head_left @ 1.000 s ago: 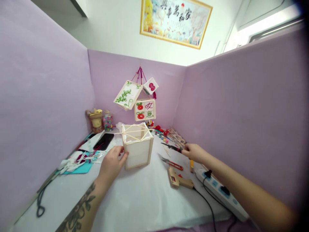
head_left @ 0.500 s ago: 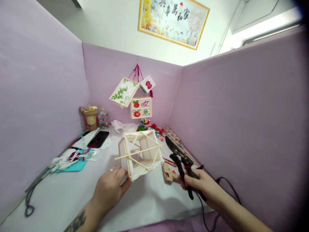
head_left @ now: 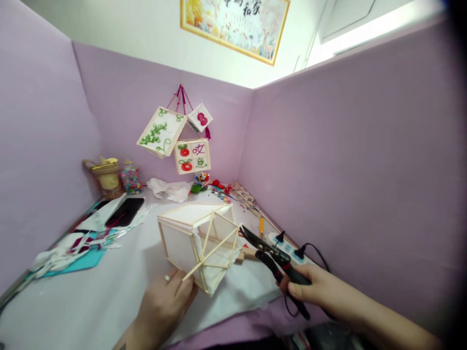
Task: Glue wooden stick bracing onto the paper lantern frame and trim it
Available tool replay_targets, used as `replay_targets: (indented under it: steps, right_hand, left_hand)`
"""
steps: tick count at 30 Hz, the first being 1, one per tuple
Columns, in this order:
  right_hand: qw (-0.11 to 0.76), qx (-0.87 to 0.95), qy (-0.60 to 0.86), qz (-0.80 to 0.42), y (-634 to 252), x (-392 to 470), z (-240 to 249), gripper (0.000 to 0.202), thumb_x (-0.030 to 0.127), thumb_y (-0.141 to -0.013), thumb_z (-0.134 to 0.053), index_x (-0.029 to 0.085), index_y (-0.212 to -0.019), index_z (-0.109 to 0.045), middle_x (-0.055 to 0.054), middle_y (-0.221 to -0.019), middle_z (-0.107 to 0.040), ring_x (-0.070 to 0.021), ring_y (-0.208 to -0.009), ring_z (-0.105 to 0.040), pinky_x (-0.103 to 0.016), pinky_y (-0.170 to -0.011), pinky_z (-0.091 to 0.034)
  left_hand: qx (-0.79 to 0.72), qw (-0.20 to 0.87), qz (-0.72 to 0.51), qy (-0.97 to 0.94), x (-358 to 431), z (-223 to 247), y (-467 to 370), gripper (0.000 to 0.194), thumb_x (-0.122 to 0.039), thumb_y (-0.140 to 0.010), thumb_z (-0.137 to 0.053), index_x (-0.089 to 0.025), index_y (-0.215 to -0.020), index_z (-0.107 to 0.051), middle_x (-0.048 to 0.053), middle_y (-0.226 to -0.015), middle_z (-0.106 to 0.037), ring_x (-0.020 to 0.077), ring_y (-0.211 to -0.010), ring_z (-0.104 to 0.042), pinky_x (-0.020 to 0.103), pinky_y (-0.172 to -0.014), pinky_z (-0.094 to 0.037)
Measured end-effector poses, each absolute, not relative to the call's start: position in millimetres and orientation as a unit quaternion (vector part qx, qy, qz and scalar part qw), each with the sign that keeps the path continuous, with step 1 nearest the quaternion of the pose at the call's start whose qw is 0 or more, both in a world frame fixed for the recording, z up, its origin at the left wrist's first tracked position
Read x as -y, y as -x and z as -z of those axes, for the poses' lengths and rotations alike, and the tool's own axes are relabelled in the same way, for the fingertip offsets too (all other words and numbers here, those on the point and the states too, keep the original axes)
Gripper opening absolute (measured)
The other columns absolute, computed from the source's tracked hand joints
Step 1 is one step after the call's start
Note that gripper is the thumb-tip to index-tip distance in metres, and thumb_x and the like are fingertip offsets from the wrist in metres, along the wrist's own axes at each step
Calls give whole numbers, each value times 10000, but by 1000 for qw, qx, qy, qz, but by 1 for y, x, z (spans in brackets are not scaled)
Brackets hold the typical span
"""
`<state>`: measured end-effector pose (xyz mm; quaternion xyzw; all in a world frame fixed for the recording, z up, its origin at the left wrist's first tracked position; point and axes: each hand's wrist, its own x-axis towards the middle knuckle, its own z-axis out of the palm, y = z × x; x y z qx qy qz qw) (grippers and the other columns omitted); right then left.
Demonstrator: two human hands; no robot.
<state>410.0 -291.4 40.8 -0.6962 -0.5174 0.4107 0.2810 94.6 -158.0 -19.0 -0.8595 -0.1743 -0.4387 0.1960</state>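
Observation:
My left hand [head_left: 166,301] grips the lower left corner of a lantern frame [head_left: 178,243] made of thin wooden sticks with white panels. Its open side, crossed by several sticks, faces right. One long stick [head_left: 197,269] juts past the frame toward my left fingers. My right hand [head_left: 302,287] is wrapped around the black handles of pruning shears [head_left: 272,253]. The blade tips are at the frame's right edge, by a stick end; whether they touch it I cannot tell. Behind the shears, a hot glue gun [head_left: 248,253] is partly hidden.
A power strip [head_left: 288,247] with plugs lies at the right edge. At the left are a phone [head_left: 126,212] and fabric scraps over a teal sheet [head_left: 78,265]. Farther back stand a bead jar [head_left: 131,179] and a pot [head_left: 107,177]. Decorated panels [head_left: 192,156] hang on the back partition.
The lantern frame has turned, so a white side panel now faces me and the crossed sticks point right. The shears have come up to its right edge. The view has shifted right.

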Motion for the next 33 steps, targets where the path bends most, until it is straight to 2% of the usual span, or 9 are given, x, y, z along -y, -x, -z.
replay_targets:
  steps: [6, 11, 20, 25, 33]
  right_hand:
    - [239, 504, 704, -440, -413, 296, -67, 325, 499, -649, -710, 185, -692, -637, -15, -692, -586, -183, -691, -507, -266, -635, -405]
    - [216, 480, 716, -459, -413, 297, -69, 317, 480, -632, -704, 195, -656, -566, 16, -633, -494, -153, -629, -429, -259, -596, -338]
    - [224, 482, 708, -465, -417, 299, -66, 311, 479, -661, -709, 191, -685, -596, 12, -669, -523, -148, -642, -436, -246, -582, -330]
    - [208, 483, 706, -475, -422, 300, -67, 338, 503, -694, -701, 184, -704, -590, 20, -647, -505, -127, -612, -408, -237, -558, -301]
    - [190, 487, 735, -432, -433, 297, -79, 350, 517, -647, -742, 183, -707, -654, -11, -667, -606, -154, -617, -505, -246, -544, -366]
  left_hand:
    - [152, 206, 437, 862, 157, 25, -100, 59, -145, -864, -561, -174, -915, -565, 28, -663, -628, 145, -579, -605, 250, -518, -430]
    - [145, 197, 431, 868, 157, 31, -99, 54, -195, -870, -569, -200, -924, -577, 25, -672, -621, 133, -606, -621, 220, -535, -451]
    - [139, 200, 416, 876, 157, 36, -97, 84, -186, -898, -524, -194, -922, -604, 38, -686, -626, 140, -636, -610, 230, -543, -441]
    - [130, 206, 405, 881, 157, 37, -96, 117, -122, -885, -510, -178, -912, -608, 31, -693, -621, 150, -607, -572, 267, -524, -392]
    - [117, 211, 415, 877, 159, 32, -97, 202, -85, -912, -429, -163, -882, -612, 34, -694, -610, 151, -621, -548, 282, -534, -380]
